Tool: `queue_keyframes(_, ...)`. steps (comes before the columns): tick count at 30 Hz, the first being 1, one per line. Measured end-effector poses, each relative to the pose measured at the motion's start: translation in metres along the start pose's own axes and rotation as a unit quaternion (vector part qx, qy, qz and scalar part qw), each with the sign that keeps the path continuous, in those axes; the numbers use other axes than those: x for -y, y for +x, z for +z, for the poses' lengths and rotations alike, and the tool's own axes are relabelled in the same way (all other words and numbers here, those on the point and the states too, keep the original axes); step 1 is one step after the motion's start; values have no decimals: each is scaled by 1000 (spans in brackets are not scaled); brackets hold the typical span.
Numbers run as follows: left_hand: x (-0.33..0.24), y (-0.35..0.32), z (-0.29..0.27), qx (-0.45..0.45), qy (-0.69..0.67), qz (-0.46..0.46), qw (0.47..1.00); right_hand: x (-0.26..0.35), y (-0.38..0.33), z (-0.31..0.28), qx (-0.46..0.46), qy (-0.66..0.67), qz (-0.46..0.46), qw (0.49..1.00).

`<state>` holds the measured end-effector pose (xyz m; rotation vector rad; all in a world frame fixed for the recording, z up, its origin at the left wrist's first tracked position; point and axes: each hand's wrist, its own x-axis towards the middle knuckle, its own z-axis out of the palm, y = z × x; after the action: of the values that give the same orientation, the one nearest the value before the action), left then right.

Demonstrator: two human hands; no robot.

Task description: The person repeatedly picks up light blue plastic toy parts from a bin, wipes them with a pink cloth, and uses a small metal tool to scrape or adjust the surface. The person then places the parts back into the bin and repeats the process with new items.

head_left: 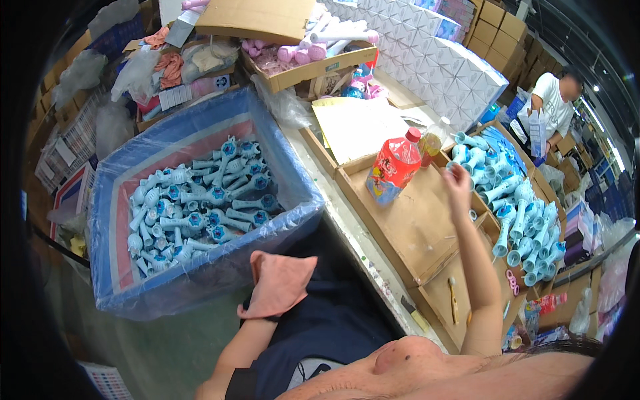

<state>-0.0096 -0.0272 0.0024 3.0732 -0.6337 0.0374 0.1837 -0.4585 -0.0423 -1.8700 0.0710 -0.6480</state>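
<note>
A pink cloth [283, 283] covers my left hand [259, 323] over my dark-clothed lap. It hides the fingers, so their grip does not show. My right hand [458, 183] reaches to the left edge of a heap of light-blue flared plastic tubes [525, 210] on the workbench. Its fingers are bent together at the tubes' ends; what they pinch is too small to make out. Left of that hand stand a red-labelled bottle [395, 167] with a red cap and a clear bottle [435, 141] holding yellowish liquid.
A plastic-lined blue bin [200, 293] at the left holds many light-blue pieces with dark-blue flower shapes. Shallow wooden trays [407, 237] line the bench, with a brush [453, 300] and pink scissors [512, 283]. A carton [293, 79] of pink and white parts stands behind. Another person [550, 110] works at far right.
</note>
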Motion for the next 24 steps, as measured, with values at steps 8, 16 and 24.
queue_keyframes(8, -7, 22, -11, -82, 0, 7, 997, 68, -27, 158, -59, 103, 56, 991)
queue_keyframes(16, 18, 11, -9, -90, -15, 1, 996, 117, -96, 114, 218, -339, -413, 816)
queue_keyframes(24, 3, 4, 52, -282, -297, -27, 912, 171, -152, 143, 163, -347, -693, 611)
